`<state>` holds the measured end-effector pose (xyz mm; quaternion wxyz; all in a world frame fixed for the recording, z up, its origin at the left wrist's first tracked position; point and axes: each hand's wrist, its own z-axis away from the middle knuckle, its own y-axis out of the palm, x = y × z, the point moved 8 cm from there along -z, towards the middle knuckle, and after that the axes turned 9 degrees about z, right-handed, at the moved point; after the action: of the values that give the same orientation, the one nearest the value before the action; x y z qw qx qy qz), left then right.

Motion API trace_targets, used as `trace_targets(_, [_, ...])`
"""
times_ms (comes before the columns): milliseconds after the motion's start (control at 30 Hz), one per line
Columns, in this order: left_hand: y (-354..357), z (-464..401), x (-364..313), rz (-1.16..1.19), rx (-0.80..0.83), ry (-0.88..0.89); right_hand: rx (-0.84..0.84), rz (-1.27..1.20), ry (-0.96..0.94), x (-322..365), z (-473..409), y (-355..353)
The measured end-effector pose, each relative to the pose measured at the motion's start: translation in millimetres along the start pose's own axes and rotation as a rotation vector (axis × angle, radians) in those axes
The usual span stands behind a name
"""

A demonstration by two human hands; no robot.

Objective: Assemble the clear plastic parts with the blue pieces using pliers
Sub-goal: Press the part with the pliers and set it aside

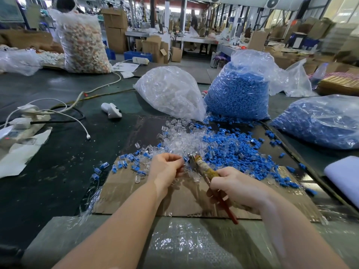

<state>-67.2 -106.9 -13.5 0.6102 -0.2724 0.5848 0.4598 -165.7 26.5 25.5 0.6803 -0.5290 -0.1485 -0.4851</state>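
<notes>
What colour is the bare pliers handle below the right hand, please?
Red, seen in the head view: the pliers handle juts below the right hand.

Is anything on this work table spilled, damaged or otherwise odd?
Yes. Blue pieces and clear parts lie spilled loose across the cardboard sheet, some past its edge. The pliers in the right hand have one handle wrapped in worn tape and the other bare red.

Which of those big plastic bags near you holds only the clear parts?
The bag of clear parts, lying tilted just left of the upright bag of blue pieces. Its contents look colourless; that bag and the far-right bag are full of blue.
</notes>
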Motion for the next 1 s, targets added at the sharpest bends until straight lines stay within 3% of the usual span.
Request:
trace_targets(167, [0.8,3.1,-1.3,-0.003,0.012,0.013,0.008,0.115,0.053,-3.5,-0.2,0.2])
trace_targets(1000, [5.6,3.4,-1.1,-0.009,-0.002,-0.018,0.023,0.107,0.041,-4.2,-0.8,2.8])
